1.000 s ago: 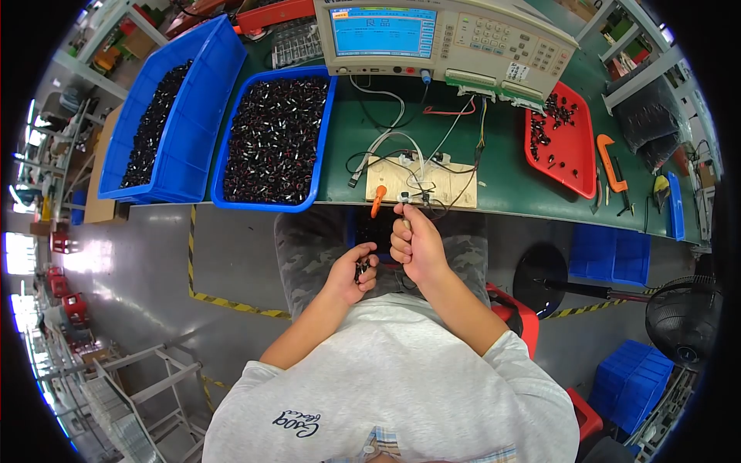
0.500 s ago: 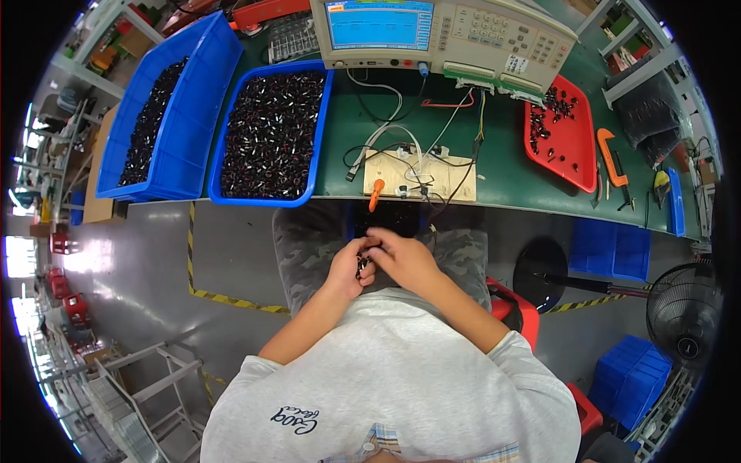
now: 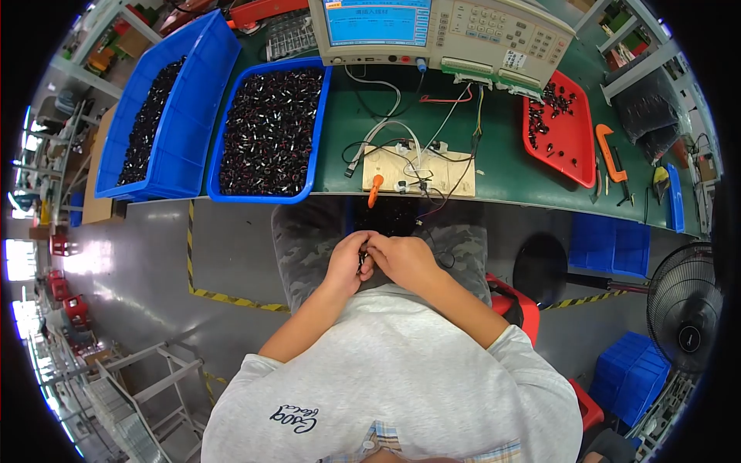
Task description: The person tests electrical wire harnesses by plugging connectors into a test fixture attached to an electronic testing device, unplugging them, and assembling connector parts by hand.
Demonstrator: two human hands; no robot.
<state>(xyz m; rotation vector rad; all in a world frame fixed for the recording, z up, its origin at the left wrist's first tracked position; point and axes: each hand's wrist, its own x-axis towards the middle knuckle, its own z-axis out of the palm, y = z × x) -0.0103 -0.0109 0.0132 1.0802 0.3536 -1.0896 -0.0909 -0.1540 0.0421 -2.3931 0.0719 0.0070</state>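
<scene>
Over my lap, just in front of the bench edge, my two hands meet. My left hand (image 3: 346, 263) is closed around small black parts (image 3: 361, 258) with shiny bits, mostly hidden by the fingers. My right hand (image 3: 404, 261) is closed too, its fingertips pressed against the left thumb and fingers; what they pinch is hidden. Beyond them, a wooden board (image 3: 455, 176) with wired connectors lies at the bench edge, an orange clamp (image 3: 375, 190) at its front. A thin cable with a small pale connector (image 3: 419, 223) hangs over the edge near my right hand.
A blue tray (image 3: 310, 166) full of small black parts stands left of the board, beside a deeper blue bin (image 3: 193, 127). Behind is a tester with a lit screen (image 3: 378, 25). On the right lie a red tray (image 3: 575, 147) with scattered parts and an orange-handled tool (image 3: 607, 150).
My right fingers have drawn in closer against my left hand. The text on the tester screen is different. The hanging cable and its connector have shifted beside the board's front edge.
</scene>
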